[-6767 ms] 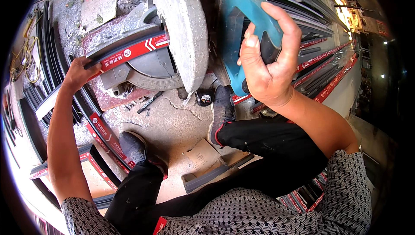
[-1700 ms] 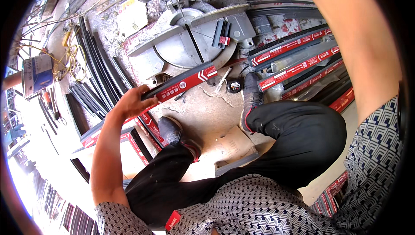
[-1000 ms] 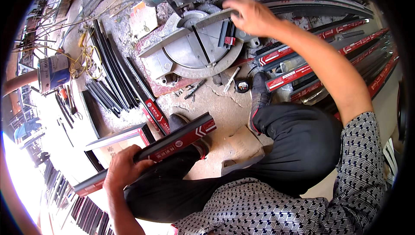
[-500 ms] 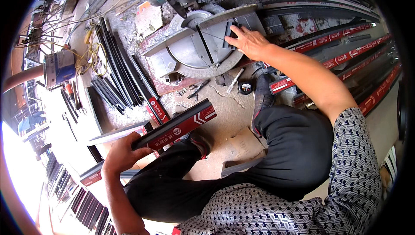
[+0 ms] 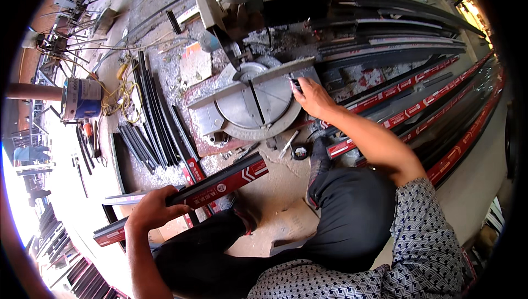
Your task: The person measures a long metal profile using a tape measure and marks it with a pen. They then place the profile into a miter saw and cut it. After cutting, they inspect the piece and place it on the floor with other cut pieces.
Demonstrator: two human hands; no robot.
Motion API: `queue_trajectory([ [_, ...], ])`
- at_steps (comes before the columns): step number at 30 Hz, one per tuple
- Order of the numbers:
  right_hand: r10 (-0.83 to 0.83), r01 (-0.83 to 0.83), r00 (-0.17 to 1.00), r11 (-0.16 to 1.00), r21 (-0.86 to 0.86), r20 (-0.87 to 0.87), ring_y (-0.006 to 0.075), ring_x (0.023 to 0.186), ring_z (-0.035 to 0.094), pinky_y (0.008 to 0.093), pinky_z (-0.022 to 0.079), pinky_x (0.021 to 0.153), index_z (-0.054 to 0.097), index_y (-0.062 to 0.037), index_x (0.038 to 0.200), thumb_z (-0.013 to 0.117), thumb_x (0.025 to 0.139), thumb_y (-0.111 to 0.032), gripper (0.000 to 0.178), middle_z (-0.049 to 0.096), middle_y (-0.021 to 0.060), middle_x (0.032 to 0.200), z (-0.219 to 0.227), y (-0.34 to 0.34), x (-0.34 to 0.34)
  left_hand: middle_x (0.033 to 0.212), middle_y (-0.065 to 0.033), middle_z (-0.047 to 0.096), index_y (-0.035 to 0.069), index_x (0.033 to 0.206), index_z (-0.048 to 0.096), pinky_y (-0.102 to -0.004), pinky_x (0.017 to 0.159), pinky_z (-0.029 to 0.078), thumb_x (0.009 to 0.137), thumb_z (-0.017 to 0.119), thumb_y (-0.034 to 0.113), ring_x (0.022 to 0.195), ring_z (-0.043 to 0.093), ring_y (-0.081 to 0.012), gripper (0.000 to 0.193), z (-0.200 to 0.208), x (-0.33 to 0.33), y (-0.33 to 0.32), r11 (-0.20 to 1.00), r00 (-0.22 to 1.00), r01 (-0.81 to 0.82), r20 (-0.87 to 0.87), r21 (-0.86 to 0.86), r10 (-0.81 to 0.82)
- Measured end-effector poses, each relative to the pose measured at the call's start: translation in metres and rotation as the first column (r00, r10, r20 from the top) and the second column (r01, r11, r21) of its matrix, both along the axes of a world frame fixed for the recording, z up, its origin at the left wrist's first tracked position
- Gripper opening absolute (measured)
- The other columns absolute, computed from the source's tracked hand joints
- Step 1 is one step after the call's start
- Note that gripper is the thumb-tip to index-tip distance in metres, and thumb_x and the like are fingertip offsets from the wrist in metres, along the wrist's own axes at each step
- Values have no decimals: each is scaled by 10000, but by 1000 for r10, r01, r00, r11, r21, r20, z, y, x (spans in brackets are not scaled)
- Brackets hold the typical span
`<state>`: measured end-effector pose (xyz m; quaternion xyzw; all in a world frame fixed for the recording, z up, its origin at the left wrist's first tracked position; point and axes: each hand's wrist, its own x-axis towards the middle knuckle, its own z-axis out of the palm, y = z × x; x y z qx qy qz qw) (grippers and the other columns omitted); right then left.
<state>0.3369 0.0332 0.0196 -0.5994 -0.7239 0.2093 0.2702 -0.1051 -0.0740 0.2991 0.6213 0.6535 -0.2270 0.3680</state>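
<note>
My left hand (image 5: 151,211) grips a cut length of black metal profile with a red striped label (image 5: 220,184), held low at the left above my knee. My right hand (image 5: 312,97) reaches forward to the right edge of the mitre saw's round grey table (image 5: 253,104), its fingers closed on a small dark part there. The saw head (image 5: 231,2) is raised behind the table.
Long black profiles with red labels (image 5: 418,106) lie at the right. Shorter black offcuts (image 5: 151,128) are stacked left of the saw. A blue and white bucket (image 5: 82,98) and yellow cable stand far left. A small dark tape measure (image 5: 300,152) lies by my shoe (image 5: 319,153).
My left hand has carried the cut profile from the saw table down to the left. My right hand came down off the saw handle onto the table's right edge; the saw head rose.
</note>
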Motion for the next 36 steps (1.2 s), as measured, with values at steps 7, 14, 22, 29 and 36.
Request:
queue_trajectory([
  [7,-660,210,621,661,-721,-423,197,708,716,316,628,613,607,51,1143,701,971,-246,356,705,139,956,19,-16,48,1046,-190,768,38,1214,727,-413,885,556,815,871,412,964,744,-308,566,10,0,-2,1000,1000,-5,4,-16,5],
  [14,-323,144,325,946,-291,-889,283,990,732,372,641,877,568,156,1097,789,952,-372,590,662,180,1099,191,97,80,1076,-198,766,40,1209,731,-422,884,558,820,858,431,989,743,-335,566,13,-5,-11,999,998,46,47,29,-47],
  [22,-289,175,611,957,-230,-737,126,791,682,273,598,689,669,1,1160,720,952,-204,297,692,46,954,229,26,40,973,-194,755,31,1156,731,-412,830,550,850,829,449,901,729,-316,526,12,-16,-17,992,981,95,159,82,-107],
  [29,-38,-26,827,994,-107,-560,84,740,640,247,539,644,702,-1,1011,562,977,-49,151,706,42,871,310,-56,-25,1025,-218,754,68,1244,712,-438,890,548,855,811,485,983,730,-372,578,11,-28,-22,988,975,122,176,91,-136],
  [36,608,-444,628,792,418,-485,63,609,617,231,486,550,687,6,867,641,947,-38,102,688,44,735,415,-142,-158,1099,-232,745,43,1278,702,-460,951,540,815,802,630,1082,706,-386,754,-26,-71,-29,983,956,138,242,124,-165],
])
